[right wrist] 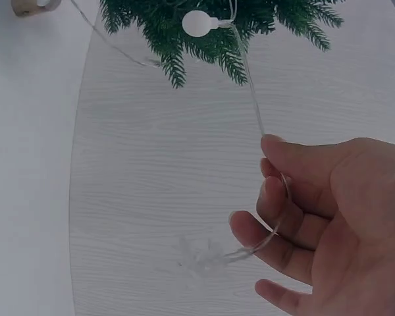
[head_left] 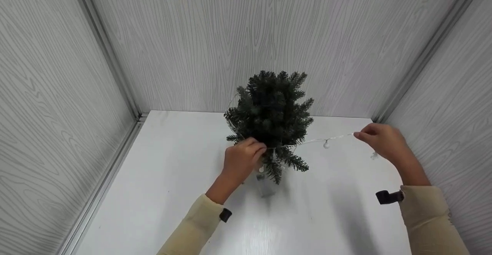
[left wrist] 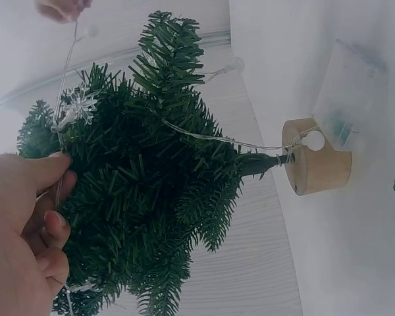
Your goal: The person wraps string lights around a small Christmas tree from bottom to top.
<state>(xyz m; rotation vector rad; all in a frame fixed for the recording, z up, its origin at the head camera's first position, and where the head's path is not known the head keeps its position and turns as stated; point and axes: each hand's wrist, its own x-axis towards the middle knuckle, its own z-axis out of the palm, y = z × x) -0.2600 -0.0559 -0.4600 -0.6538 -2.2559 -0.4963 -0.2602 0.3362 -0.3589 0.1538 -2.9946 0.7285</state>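
A small artificial Christmas tree (head_left: 273, 113) stands on a round wooden base (left wrist: 319, 161). A clear-wired string of lights (head_left: 307, 142) with round white bulbs (right wrist: 197, 24) and a clear snowflake (left wrist: 79, 105) runs across its near side. At the tree's front my left hand (head_left: 242, 157) pinches the wire between thumb and fingers. My right hand (head_left: 384, 141), out to the right, pinches the same wire, which stretches nearly straight between the two hands. Past the right fingers a short end of wire hangs with a blurred clear ornament (right wrist: 204, 257).
A clear plastic box (head_left: 265, 185), which looks like a battery case, lies on the white table (head_left: 173, 209) before the tree. Wood-grain panels (head_left: 184, 47) close off the back and both sides. Another stretch of wire (left wrist: 210, 137) runs down to the tree's trunk.
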